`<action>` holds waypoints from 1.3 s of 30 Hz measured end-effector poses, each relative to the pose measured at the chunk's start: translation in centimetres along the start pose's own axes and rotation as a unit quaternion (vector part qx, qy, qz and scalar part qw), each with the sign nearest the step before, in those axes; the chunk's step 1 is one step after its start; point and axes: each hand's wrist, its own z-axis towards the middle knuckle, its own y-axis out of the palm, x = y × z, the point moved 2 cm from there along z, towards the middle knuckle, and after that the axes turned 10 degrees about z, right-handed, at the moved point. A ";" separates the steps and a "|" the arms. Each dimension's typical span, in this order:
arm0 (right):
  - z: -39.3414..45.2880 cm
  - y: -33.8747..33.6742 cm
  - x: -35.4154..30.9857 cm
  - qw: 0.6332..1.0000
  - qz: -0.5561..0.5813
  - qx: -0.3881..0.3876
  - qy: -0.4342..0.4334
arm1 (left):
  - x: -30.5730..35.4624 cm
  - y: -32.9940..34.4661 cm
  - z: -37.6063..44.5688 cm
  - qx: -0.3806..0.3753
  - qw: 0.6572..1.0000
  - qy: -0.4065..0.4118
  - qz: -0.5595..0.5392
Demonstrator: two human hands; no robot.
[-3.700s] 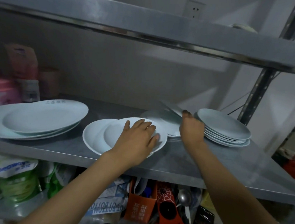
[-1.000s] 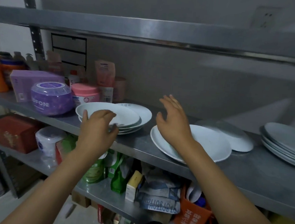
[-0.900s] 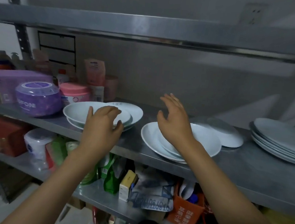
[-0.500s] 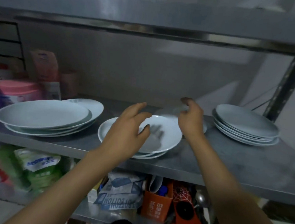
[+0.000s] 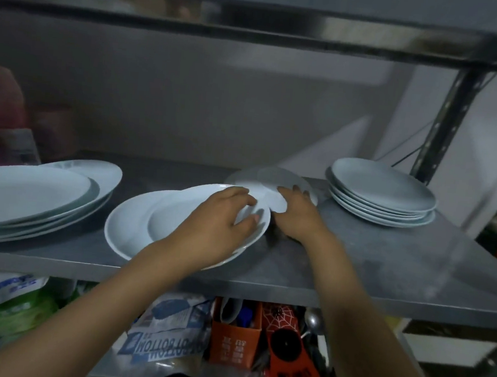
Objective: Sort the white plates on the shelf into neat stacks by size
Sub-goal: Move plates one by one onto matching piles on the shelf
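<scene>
Small white plate (image 5: 266,188) tilted at mid-shelf, gripped at its near rim by curled fingers of right hand (image 5: 297,214), forearm reaching in from lower right; left hand (image 5: 221,220) beside it, fingers bent over far rim of the two overlapped plates (image 5: 137,227) on the metal shelf (image 5: 384,264).

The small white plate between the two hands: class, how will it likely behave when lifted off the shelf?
The small white plate looks like glazed ceramic, so probably rigid and breakable if dropped. Its glossy surface suggests it may slip in the fingers. It overlaps the rim of the middle plates, so it could scrape or nudge them when lifted.
</scene>
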 end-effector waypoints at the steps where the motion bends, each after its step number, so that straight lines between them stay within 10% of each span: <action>1: -0.1 -0.2 0.1 0.999 -0.027 -0.002 -0.021 | -0.2 0.1 0.0 -0.011 1.000 -0.012 -0.016; 11: -2.0 -1.0 -1.8 0.904 -0.412 0.036 -0.105 | -1.2 0.0 0.2 -0.016 0.993 -0.057 -0.102; 18: -2.9 -2.9 -3.2 0.875 -0.455 0.071 -0.151 | -1.5 -0.4 0.1 -0.035 0.991 -0.067 -0.110; 31: -4.1 -9.0 -7.5 0.936 -0.146 0.298 -0.118 | -2.0 -1.1 0.0 0.012 0.993 -0.063 -0.094; 39: -5.7 -9.5 -12.2 0.890 0.389 0.238 0.013 | -2.1 -3.4 -0.4 0.174 0.984 0.028 0.009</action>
